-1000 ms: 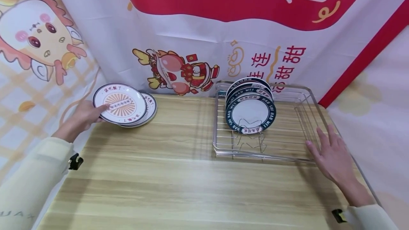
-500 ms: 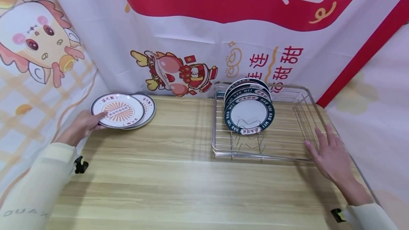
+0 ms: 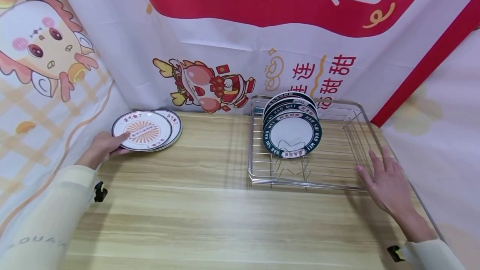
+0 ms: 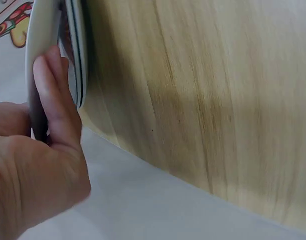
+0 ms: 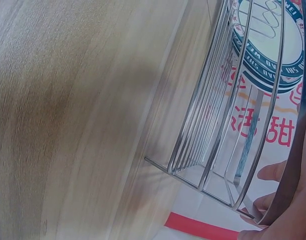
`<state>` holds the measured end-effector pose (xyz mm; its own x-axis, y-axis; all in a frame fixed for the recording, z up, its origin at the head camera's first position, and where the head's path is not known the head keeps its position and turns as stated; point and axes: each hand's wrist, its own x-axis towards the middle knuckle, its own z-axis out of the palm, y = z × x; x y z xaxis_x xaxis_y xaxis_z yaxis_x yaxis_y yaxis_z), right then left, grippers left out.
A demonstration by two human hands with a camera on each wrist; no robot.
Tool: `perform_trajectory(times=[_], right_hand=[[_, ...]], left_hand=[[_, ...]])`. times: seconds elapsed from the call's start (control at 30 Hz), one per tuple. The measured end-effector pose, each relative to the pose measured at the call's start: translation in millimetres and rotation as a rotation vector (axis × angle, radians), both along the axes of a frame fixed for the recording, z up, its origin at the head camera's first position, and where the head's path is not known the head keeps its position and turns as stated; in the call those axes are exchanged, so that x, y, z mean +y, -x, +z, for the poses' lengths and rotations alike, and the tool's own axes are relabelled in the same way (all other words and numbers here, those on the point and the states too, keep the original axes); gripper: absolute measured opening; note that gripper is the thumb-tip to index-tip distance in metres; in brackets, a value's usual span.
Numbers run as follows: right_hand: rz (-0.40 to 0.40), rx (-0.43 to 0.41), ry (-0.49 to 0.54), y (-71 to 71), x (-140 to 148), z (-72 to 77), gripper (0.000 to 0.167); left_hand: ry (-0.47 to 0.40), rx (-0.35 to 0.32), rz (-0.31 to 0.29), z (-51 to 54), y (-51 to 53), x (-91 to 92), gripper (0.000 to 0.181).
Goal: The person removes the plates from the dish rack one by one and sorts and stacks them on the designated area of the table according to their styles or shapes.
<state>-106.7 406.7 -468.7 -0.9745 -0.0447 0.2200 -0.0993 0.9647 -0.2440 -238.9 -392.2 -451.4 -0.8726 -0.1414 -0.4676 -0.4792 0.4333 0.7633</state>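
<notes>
My left hand (image 3: 101, 147) pinches the left edge of a white plate (image 3: 146, 132) with an orange sunburst, thumb on top and fingers beneath. In the left wrist view, a gap shows between this plate (image 4: 40, 35) and the stacked plates (image 4: 79, 55) under it. Those lower plates (image 3: 175, 123) stick out to the right in the head view. My right hand (image 3: 390, 186) rests at the front right corner of a wire dish rack (image 3: 318, 186), its fingers extended over the rim. Several dark green-rimmed plates (image 3: 292, 132) stand tilted in the rack's left part.
The wooden table (image 3: 210, 216) holds the plate stack at back left and the rack at back right. A printed cloth (image 3: 217, 36) hangs right behind both. More cloth (image 3: 450, 145) borders the table's right side.
My left hand has lowered the sunburst plate toward the stack, then shifted it slightly right, covering more of the plates below. My right hand has stayed at the rack.
</notes>
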Motion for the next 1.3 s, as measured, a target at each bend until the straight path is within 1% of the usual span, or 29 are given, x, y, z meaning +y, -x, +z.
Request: perform_trajectory(times=[0.1, 0.17, 0.27, 0.33, 0.47, 0.53, 0.67, 0.77, 0.87, 1.03, 1.13, 1.2, 1.3], right_hand=[[0.0, -0.009, 0.002, 0.3, -1, 0.3, 0.075], [-0.002, -0.011, 0.002, 0.6, -1, 0.3, 0.075], [-0.003, -0.009, 0.003, 0.7, -1, 0.6, 0.075], [-0.002, -0.007, 0.001, 0.4, -1, 0.8, 0.075], [0.001, -0.008, 0.0, 0.4, -1, 0.9, 0.075], [0.003, -0.006, 0.001, 0.7, -1, 0.8, 0.075], [0.001, -0.004, 0.002, 0.7, 0, -0.6, 0.075], [0.002, 0.001, 0.003, 0.5, 1, -1.4, 0.075], [0.003, 0.005, 0.006, 0.7, 1, -1.0, 0.075], [0.002, 0.004, 0.008, 0.9, 0, 0.7, 0.075], [0.004, -0.001, 0.012, 0.7, -1, 1.5, 0.075], [0.002, -0.007, 0.014, 0.4, -1, 1.5, 0.075], [-0.002, -0.014, 0.016, 0.5, -1, 1.3, 0.075]], left_hand=[[0.035, -0.024, -0.048, 0.4, 0.9, 2.2, 0.043], [0.094, -0.045, -0.096, -0.9, 2.6, 1.9, 0.047], [0.159, -0.072, -0.154, -4.8, 4.9, -0.1, 0.053], [0.198, -0.095, -0.173, -7.9, 6.6, -0.5, 0.056], [0.223, -0.137, -0.181, -12.9, 10.2, 3.3, 0.057], [0.219, -0.151, -0.181, -14.7, 12.3, 6.4, 0.054], [0.192, -0.152, -0.162, -17.3, 16.2, 15.2, 0.054], [0.215, -0.15, -0.162, -17.8, 17.5, 21.4, 0.058], [0.319, -0.145, -0.197, -16.3, 16.3, 25.5, 0.063], [0.507, -0.136, -0.268, -9.6, 13.1, 28.0, 0.071], [0.618, -0.128, -0.278, -6.7, 13.3, 27.9, 0.078], [0.692, -0.115, -0.27, -5.9, 15.0, 28.3, 0.083], [0.749, -0.105, -0.246, -5.4, 18.8, 30.0, 0.083]])
